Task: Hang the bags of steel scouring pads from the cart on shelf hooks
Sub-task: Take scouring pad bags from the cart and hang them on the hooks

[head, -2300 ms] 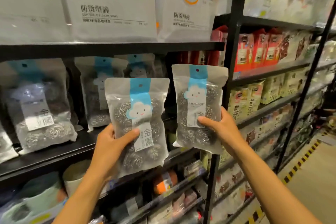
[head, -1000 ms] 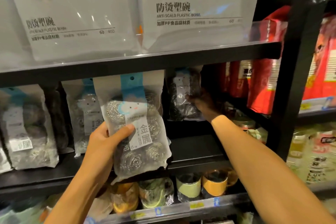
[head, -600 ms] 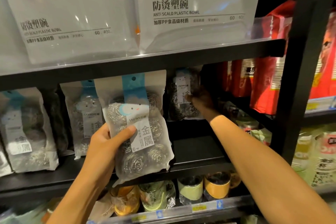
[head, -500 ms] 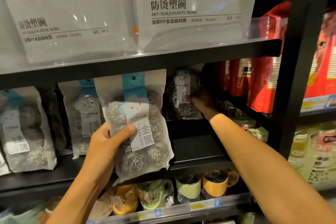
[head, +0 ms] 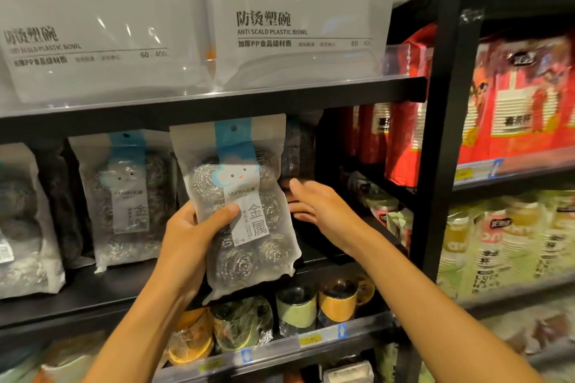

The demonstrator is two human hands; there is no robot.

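My left hand [head: 193,236] grips a clear bag of steel scouring pads [head: 245,205] with a blue cloud label, held upright in front of the middle shelf. My right hand [head: 314,205] is just right of that bag, fingers straight and empty, pointing into the shelf. Behind them a second bag [head: 298,152] hangs in shadow under the shelf board. More bags of pads hang to the left, one in the middle [head: 127,196] and one at the far left edge [head: 21,221]. The hooks themselves are hidden.
Big white bags of plastic bowls [head: 298,22] stand on the shelf above. A black upright post [head: 448,121] divides the bay from red packs [head: 522,96] on the right. Wrapped cups [head: 295,311] fill the shelf below.
My right hand has let go of the bag it hung deep in the shelf and drawn back, open, beside the left bag. The left bag has risen slightly toward the shelf.
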